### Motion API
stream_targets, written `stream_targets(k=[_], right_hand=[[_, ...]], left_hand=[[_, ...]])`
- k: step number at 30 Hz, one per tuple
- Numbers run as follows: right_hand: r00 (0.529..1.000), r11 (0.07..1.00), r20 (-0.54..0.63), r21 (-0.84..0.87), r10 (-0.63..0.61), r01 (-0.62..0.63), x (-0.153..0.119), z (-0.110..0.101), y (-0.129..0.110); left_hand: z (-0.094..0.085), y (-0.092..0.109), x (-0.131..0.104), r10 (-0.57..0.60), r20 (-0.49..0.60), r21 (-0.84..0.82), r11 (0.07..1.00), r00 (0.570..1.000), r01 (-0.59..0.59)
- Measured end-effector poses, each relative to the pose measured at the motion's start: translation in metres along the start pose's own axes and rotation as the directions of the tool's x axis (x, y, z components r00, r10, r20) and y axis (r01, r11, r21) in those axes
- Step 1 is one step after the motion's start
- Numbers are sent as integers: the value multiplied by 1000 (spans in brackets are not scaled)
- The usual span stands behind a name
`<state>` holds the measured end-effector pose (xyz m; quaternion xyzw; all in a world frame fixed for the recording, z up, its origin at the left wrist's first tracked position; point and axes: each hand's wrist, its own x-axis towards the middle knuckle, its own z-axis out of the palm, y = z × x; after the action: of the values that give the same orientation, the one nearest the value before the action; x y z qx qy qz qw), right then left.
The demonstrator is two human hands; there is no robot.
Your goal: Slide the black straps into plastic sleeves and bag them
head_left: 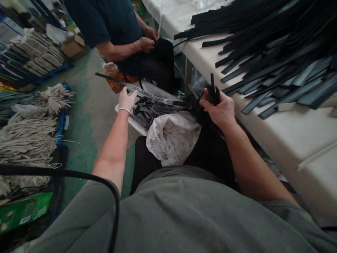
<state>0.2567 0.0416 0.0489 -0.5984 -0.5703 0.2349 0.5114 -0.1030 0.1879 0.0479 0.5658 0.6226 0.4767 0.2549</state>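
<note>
My left hand [127, 100], in a thin pale glove, has its thumb and fingers at a long, narrow black strip [114, 79]. The strip slants down to the right, and its middle part looks shiny. My right hand [219, 107] is closed around several black strips [212, 92], their ends pointing up. Below and between my hands, a white plastic sack [172, 138] with its mouth open rests on my lap. Behind it, a white bin [137, 127] holds many short black pieces [150, 110].
A co-worker [118, 31] sits ahead with both hands at a thin white strip. The white table [297, 140] on the right carries a big pile of black strips [263, 59]. Bundles of pale strips [28, 137] and a cardboard box [73, 46] are at left. A black cable [65, 172] crosses the lower left.
</note>
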Motion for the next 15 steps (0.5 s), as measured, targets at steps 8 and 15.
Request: stream_targets(k=[8, 15], right_hand=[[980, 980, 31, 40, 195, -196, -41, -4, 17], [933, 951, 198, 17, 301, -310, -67, 2, 18]], left_hand=[[56, -27, -180, -224, 678, 348, 937, 700, -37], [100, -39, -236, -388, 677, 454, 889, 626, 61]])
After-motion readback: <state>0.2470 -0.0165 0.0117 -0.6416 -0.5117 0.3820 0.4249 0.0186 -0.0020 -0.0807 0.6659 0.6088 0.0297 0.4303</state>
